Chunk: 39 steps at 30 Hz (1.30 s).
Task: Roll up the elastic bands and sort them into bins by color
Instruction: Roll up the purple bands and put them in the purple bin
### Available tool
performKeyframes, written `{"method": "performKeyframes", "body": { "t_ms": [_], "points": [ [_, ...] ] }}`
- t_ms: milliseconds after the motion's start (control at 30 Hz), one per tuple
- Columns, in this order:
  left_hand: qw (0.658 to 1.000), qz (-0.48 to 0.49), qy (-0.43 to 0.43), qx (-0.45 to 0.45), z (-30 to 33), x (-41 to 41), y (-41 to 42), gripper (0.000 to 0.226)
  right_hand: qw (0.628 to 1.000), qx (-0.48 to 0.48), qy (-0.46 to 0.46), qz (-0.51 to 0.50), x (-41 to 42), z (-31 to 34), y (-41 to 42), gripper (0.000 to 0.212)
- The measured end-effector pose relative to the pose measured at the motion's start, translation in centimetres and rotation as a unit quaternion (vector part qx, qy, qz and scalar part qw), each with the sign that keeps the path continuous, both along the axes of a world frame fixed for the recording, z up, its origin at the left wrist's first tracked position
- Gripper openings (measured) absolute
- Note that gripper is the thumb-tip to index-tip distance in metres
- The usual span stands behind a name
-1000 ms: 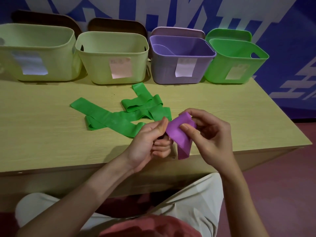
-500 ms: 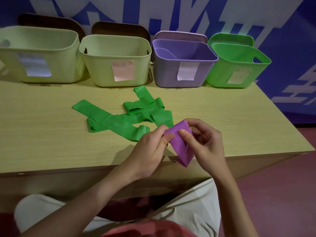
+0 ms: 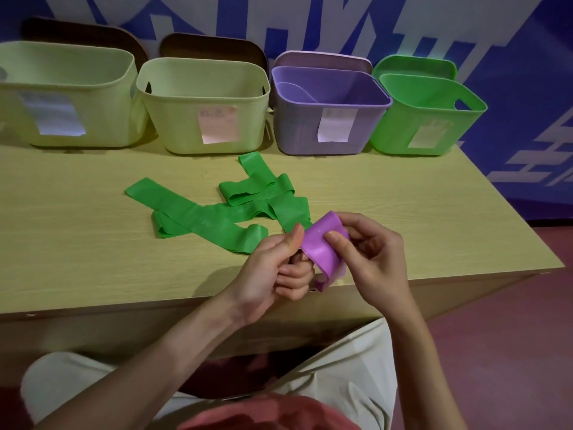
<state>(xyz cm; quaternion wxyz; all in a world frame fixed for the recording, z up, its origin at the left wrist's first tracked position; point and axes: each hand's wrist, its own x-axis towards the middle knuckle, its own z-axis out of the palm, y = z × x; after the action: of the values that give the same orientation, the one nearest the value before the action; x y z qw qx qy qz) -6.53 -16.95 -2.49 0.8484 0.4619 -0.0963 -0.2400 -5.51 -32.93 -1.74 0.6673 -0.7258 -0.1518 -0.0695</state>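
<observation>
A purple elastic band (image 3: 324,252), mostly rolled, is held between both hands just above the table's front edge. My left hand (image 3: 279,268) pinches its left side with thumb on top and fingers curled under. My right hand (image 3: 369,256) grips its right side, thumb pressed on the front of the roll. Green elastic bands (image 3: 217,215) lie loose and tangled on the wooden table (image 3: 77,243), just beyond my hands. At the back stand a purple bin (image 3: 328,119) and a green bin (image 3: 424,119).
Two pale yellow-green bins (image 3: 204,107) (image 3: 65,94) stand at the back left, each with a paper label. Lids lean behind the bins against a blue wall. The table's right edge drops off to a reddish floor (image 3: 511,336). My knees sit below the front edge.
Both hands kept turning the purple band, which is now a tighter curl; my left thumb has shifted over its top edge. The green bands have not moved.
</observation>
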Motion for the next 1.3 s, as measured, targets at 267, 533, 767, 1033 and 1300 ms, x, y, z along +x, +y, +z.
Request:
{"method": "performKeyframes", "body": {
  "t_ms": [267,533,767,1033,1300],
  "points": [
    [0.866,0.161,-0.28,0.381,-1.3,-0.1,0.0,0.035,0.999,-0.012,0.038,-0.032,-0.6,-0.8,-0.3,0.016],
    [0.785,0.194,-0.364,0.463,-2.2,-0.1,0.2,0.03,0.998,-0.011,0.064,-0.017,-0.7,-0.5,0.5,0.02],
    [0.975,0.115,-0.096,0.163,-0.5,-0.3,0.3,0.033,0.999,0.023,0.043,0.019,-0.8,-0.4,0.2,0.034],
    [0.998,-0.018,-0.009,0.057,0.4,-0.2,1.2,0.036,0.999,0.014,0.035,-0.009,-1.3,0.6,0.6,0.024],
    [0.911,0.112,-0.207,0.338,-1.3,0.0,1.2,0.043,0.995,-0.001,0.091,-0.039,-1.4,-0.3,0.8,0.018]
  ]
}}
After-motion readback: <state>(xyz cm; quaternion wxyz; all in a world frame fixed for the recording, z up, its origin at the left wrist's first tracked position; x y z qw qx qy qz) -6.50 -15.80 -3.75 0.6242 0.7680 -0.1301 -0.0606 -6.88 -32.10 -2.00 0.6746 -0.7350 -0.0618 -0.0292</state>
